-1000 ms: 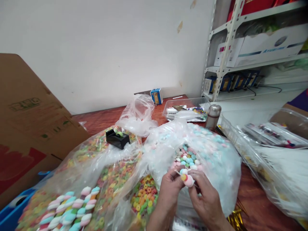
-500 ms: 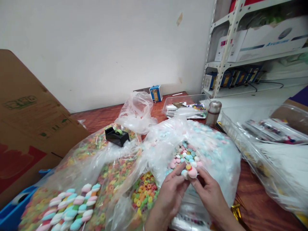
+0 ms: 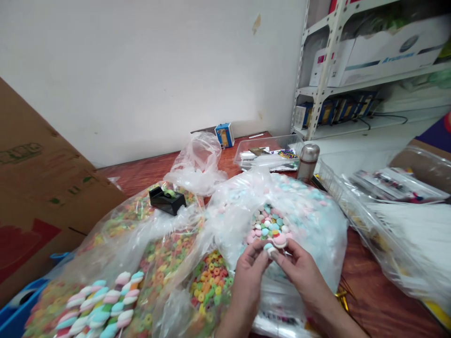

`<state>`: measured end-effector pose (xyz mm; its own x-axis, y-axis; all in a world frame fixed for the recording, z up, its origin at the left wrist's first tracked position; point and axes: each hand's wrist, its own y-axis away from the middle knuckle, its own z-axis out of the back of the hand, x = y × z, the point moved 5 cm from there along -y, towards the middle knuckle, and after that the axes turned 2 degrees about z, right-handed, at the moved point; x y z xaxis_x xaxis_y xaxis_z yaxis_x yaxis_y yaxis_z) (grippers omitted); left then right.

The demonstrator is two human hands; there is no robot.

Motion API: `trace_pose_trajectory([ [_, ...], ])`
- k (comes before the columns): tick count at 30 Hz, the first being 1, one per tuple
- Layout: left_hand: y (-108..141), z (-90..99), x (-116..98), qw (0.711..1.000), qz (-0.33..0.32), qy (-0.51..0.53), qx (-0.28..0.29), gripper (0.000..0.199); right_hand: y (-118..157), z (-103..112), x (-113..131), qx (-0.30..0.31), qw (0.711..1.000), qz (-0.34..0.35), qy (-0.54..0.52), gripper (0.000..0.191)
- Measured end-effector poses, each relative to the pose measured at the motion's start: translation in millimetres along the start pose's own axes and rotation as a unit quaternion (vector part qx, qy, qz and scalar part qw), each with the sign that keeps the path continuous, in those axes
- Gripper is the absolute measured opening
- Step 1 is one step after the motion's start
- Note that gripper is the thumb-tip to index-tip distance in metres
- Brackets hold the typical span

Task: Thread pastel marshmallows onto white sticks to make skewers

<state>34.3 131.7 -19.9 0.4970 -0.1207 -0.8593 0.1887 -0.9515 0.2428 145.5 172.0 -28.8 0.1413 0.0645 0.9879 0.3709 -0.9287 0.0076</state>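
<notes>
My left hand [image 3: 251, 270] and my right hand [image 3: 299, 267] meet above a large clear bag of pastel candies [image 3: 317, 220]. Between their fingertips is a small candy piece [image 3: 279, 240] with pink, white and blue parts and a bit of red and yellow. Both hands pinch it. Left of them an open bag shows colourful ring-shaped pieces [image 3: 211, 281]. Several skewers of pastel candy [image 3: 102, 307] lie on the bags at the lower left.
A black tape dispenser [image 3: 167, 201] sits on the bags. Behind stand a clear tray [image 3: 269, 164], a metal flask [image 3: 308, 162] and a blue box [image 3: 224, 135]. A cardboard box [image 3: 42, 188] is at left, a plastic bin [image 3: 373, 253] and shelving [image 3: 326, 70] at right.
My fingertips have closed in around the candy piece, and the piece has turned and sits slightly higher. The whole view has shifted a little.
</notes>
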Motion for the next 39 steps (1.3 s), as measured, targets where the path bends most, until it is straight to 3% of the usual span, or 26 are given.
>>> trace_pose_trajectory([
  [3,-0.2,1.0,-5.3,0.993,-0.011,-0.113,0.040,0.041,-1.1,1.7,-1.5,-0.001,1.000,0.007,0.008,0.032],
  [8,-0.2,3.9,-6.9,0.976,0.025,-0.214,0.041,0.043,5.3,3.3,-2.3,-0.005,0.996,0.047,0.073,0.020],
  [11,1.0,2.7,-5.7,0.980,0.040,-0.189,0.042,0.042,8.1,3.4,3.0,-0.007,0.983,0.092,0.158,0.019],
  [14,1.5,4.5,-2.9,0.989,0.059,-0.136,0.019,0.049,3.7,3.9,1.2,-0.003,0.985,0.059,0.165,0.025],
  [19,-5.1,16.5,-0.6,0.994,0.051,-0.073,-0.070,0.046,4.6,7.4,2.3,0.018,0.982,0.040,0.183,0.028],
  [22,-11.5,26.0,-1.8,0.989,0.028,-0.065,-0.130,0.043,23.8,17.0,-4.3,0.019,0.950,-0.006,0.313,0.037],
  [24,-14.7,29.5,-1.8,0.986,0.019,-0.065,-0.150,0.041,40.1,18.8,-13.2,0.068,0.913,-0.040,0.400,0.043],
  [27,-16.3,29.0,-2.4,0.985,0.006,-0.066,-0.157,0.037,56.8,15.9,-19.0,0.099,0.885,-0.031,0.454,0.043],
  [30,-14.3,24.5,-4.4,0.987,-0.008,-0.073,-0.144,0.034,59.1,8.7,-17.7,0.097,0.893,-0.018,0.438,0.042],
  [39,-8.4,18.7,-6.3,0.986,-0.038,-0.116,-0.112,0.033,49.4,-5.2,-8.2,0.149,0.945,-0.094,0.275,0.045],
])
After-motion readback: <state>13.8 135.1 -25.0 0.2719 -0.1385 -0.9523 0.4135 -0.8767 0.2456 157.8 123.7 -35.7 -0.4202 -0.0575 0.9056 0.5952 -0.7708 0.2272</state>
